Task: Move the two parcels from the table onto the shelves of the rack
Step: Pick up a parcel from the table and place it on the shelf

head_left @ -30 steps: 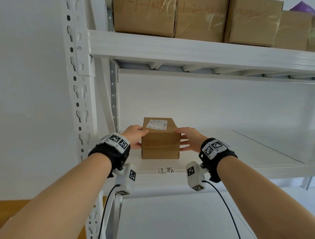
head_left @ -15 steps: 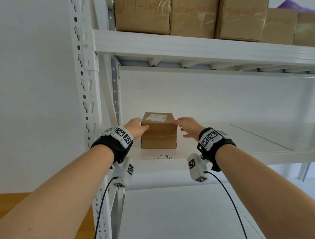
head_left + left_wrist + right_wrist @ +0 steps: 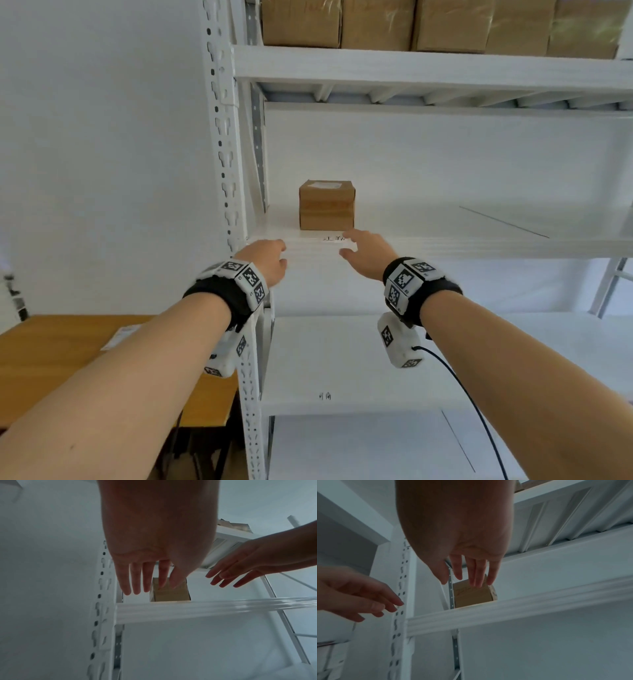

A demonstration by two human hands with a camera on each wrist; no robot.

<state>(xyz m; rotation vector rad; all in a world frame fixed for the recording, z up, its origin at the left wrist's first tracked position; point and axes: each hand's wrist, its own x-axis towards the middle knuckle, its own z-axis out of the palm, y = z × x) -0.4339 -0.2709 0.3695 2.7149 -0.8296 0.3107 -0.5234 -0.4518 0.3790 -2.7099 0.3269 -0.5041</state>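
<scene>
A small brown cardboard parcel (image 3: 326,205) with a white label on top stands on the rack's middle shelf (image 3: 445,246), near its left end and back from the front edge. Both my hands are off it, in front of the shelf edge. My left hand (image 3: 270,257) hangs open with straight fingers (image 3: 135,577), holding nothing. My right hand (image 3: 361,248) is open too, its fingers (image 3: 476,572) loosely spread, just below the parcel (image 3: 472,596). On the wooden table (image 3: 51,359) a flat thing with a white label (image 3: 120,337) lies mostly hidden behind my left forearm.
The rack's perforated white upright (image 3: 226,154) stands just left of my left hand. Several brown boxes (image 3: 411,24) fill the top shelf. The lower shelf (image 3: 342,359) lies under my wrists. The middle shelf stretches bare to the right of the parcel.
Both hands have let go of the parcel and drawn back toward me past the shelf's front edge. The parcel stays on the shelf. The view has backed off and dropped.
</scene>
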